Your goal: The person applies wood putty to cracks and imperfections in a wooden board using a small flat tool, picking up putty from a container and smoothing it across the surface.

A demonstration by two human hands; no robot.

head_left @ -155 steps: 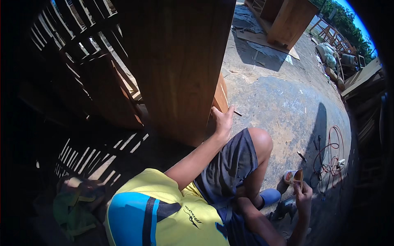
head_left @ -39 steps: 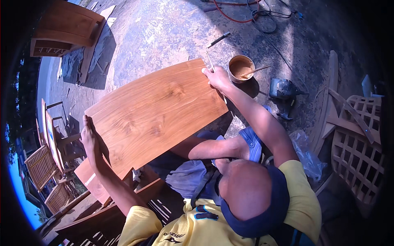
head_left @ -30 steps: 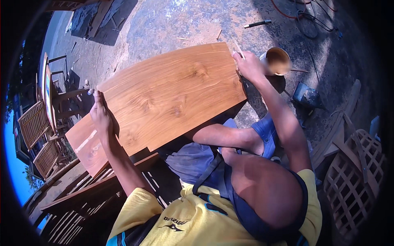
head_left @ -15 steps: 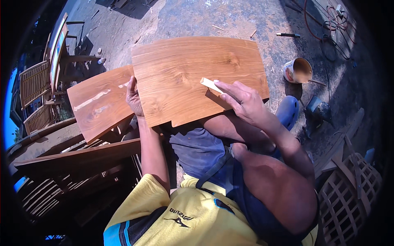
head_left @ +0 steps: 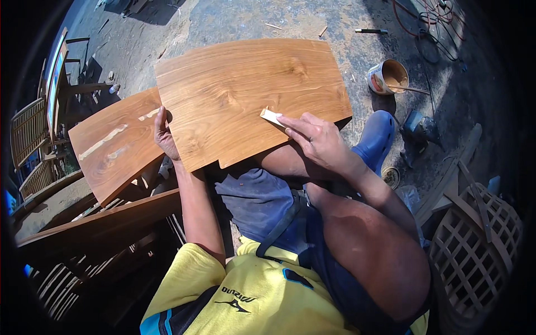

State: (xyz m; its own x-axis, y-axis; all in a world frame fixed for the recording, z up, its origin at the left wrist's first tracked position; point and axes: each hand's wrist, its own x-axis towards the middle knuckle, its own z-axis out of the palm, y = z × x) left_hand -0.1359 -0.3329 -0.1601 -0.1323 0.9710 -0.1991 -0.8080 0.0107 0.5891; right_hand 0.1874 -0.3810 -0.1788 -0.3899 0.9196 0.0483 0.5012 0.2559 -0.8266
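Observation:
A brown wooden board (head_left: 240, 84) with visible grain and knots lies across my lap, with a small notch in its near edge. My left hand (head_left: 166, 138) is closed on the board's left edge, thumb pointing up. In my right hand (head_left: 319, 144) I pinch a short, pale flat wooden stick (head_left: 273, 117). The stick's blunt end rests on or just over the board, beside a small dab of light filler (head_left: 268, 108). To the left, partly behind my left hand, a second wooden board (head_left: 114, 156) carries pale filler streaks.
A tub of brown paste (head_left: 378, 82) with a stick in it stands on the ground at right. Near it are a dark power tool (head_left: 416, 125) and my blue clog (head_left: 377, 142). Wooden lattice (head_left: 469, 251) is at lower right, slatted furniture (head_left: 33, 131) at left, coiled cables (head_left: 432, 19) far right.
The stick's end has moved closer onto the board, and a small filler dab shows at its tip. The whole scene has shifted left in view. My left hand keeps its hold.

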